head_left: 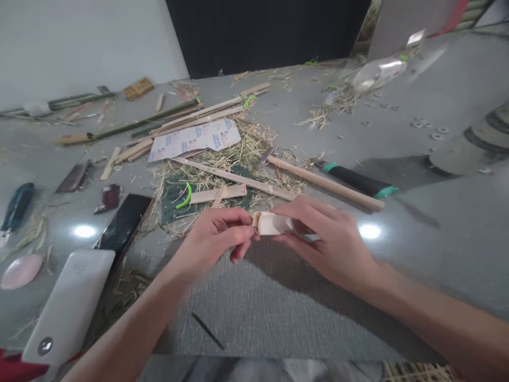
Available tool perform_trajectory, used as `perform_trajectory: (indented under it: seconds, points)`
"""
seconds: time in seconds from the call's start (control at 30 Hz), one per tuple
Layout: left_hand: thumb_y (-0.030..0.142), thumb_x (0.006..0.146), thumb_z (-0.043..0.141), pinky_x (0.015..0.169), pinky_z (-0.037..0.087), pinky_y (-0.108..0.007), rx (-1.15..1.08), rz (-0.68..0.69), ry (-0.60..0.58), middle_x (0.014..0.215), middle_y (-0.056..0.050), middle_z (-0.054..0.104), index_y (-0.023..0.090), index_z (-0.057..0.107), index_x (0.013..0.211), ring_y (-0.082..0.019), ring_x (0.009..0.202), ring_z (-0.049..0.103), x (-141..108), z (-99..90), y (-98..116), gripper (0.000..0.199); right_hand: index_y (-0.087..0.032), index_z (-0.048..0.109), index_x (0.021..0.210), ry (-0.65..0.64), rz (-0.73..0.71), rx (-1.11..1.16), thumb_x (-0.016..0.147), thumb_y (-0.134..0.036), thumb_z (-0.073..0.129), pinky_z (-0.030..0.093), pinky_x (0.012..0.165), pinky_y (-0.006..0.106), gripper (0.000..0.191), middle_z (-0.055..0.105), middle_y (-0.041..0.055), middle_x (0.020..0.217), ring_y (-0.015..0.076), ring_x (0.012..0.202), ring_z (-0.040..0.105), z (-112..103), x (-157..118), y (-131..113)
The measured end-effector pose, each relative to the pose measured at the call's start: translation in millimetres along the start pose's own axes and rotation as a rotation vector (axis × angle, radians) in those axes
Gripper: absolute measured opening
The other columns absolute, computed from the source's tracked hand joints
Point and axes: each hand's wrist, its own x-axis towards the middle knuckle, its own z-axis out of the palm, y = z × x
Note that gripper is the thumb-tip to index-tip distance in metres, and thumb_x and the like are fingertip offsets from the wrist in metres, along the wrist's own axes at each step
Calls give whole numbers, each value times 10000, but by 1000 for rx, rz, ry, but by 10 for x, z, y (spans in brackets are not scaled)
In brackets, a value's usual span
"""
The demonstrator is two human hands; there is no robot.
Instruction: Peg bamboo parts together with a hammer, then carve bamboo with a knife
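Both hands engaged: the fingers of the left hand [218, 233] pinch one end of a pale wooden piece [272, 224]; the fingers of the right hand [332, 231] grasp its other end, holding it between them over the tabletop [254, 302]. Nearer the body than the fingers: a thin dark strip [208, 330]. Left of the left fingers, beyond that forearm: a white power bank [71, 307], its far end against a black phone [125, 225]; farther left, a pink oval object [22, 271]. Just beyond the left fingers, crowding that side: a green mat [167, 204] under a flat strip [199, 198] and a bright green curved bit [184, 197]. A long strip [238, 178] slants across ahead of both hands. Beyond the right fingers: a wooden handle [326, 183], then a black-and-teal handle [358, 180]. Past the mat: shavings [254, 139] and a printed sheet [194, 139]. Containers: well right of the right fingers, a clear cylindrical vessel [457, 154]; farther off, beyond loose washers [420, 123], a clear bottle [379, 74] on its side. Contents of both indiscernible.
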Motion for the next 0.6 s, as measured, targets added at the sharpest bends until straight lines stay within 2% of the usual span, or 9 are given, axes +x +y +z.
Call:
perform_trajectory:
  seconds: [0.2,0.33,0.43,0.53,0.6]
  points:
    - [185,938,677,473,319,-170,-260,-14,-73,525,44,523,136,710,784,-44,459,414,24,63,1,165,-185,620,1171,-20,51,129,999,-238,727,410,622,193,209,638,3,981,70,730,536,21,-15,-15]
    - [207,948,673,485,305,-195,-294,8,-107,520,53,520,149,686,792,-43,439,380,32,76,-46,168,-202,601,1129,-6,78,184,978,-248,751,431,617,173,218,672,-18,989,63,722,568,57,-25,-18]
    - [178,942,641,488,294,-211,-113,76,-12,516,61,494,173,642,743,-58,454,371,22,76,-46,199,-212,601,1132,6,93,137,978,-269,753,426,592,172,224,679,-23,947,67,685,563,73,-56,-11]
    - [78,872,615,480,275,-212,267,224,161,543,58,485,182,597,671,-70,496,387,-3,95,-1,227,-214,601,1126,-13,113,79,1000,-292,724,411,557,184,192,655,-24,854,75,622,531,71,-102,-14]
    - [37,823,608,473,267,-209,503,351,235,557,62,492,183,598,666,-66,504,385,-23,116,27,215,-220,604,1129,-20,124,64,1015,-285,700,398,537,184,162,605,-41,759,75,581,499,65,-124,-24]
